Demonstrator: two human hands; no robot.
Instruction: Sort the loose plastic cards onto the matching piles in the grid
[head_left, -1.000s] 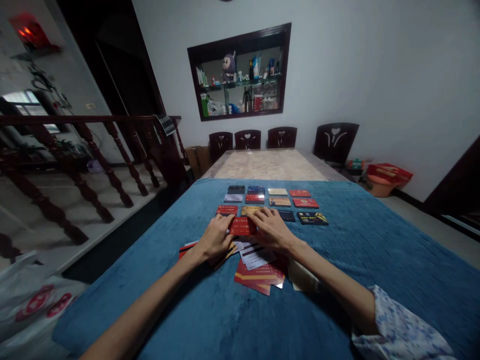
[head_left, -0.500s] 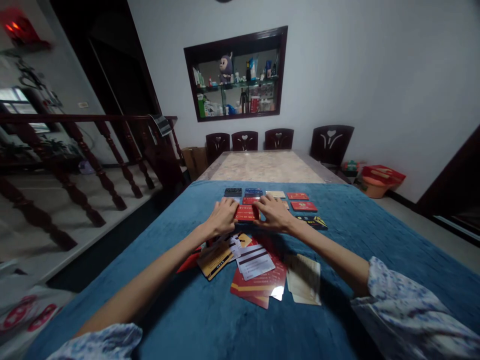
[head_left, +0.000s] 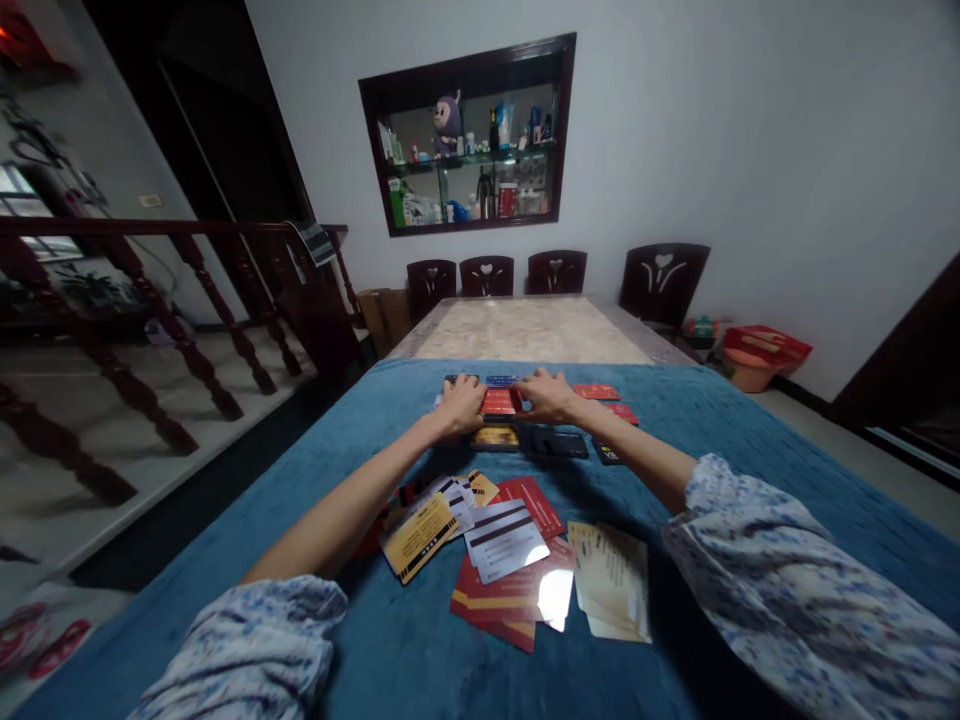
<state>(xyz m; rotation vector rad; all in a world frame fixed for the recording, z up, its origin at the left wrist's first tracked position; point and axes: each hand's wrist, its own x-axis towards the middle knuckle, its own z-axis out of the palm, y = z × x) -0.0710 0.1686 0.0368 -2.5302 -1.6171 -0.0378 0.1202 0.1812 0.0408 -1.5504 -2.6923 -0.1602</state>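
Observation:
Beyond the loose cards, my left hand (head_left: 461, 405) and my right hand (head_left: 546, 398) pinch a red card (head_left: 499, 402) from its two sides, fingers bent. It lies in the middle of the rows of card stacks; whether it is one card or a small pile I cannot tell. Just nearer sits a gold card stack (head_left: 494, 438), with a dark card stack (head_left: 559, 443) to its right. My left fingers partly cover a dark stack behind them. A blue card stack (head_left: 502, 381) shows between my hands. My right forearm partly hides a black card (head_left: 606, 453).
Closer to me, loose cards lie fanned out: yellow cards (head_left: 420, 537), white striped cards (head_left: 507, 540), red cards (head_left: 495, 595) and cream cards (head_left: 611, 580). A blue cloth (head_left: 375, 640) covers the near table. Red card stacks (head_left: 597, 392) stand at the right.
Both hands have moved forward, away from me, with the red card between them. The gold stack and a dark stack, hidden before, now show in front of my hands.

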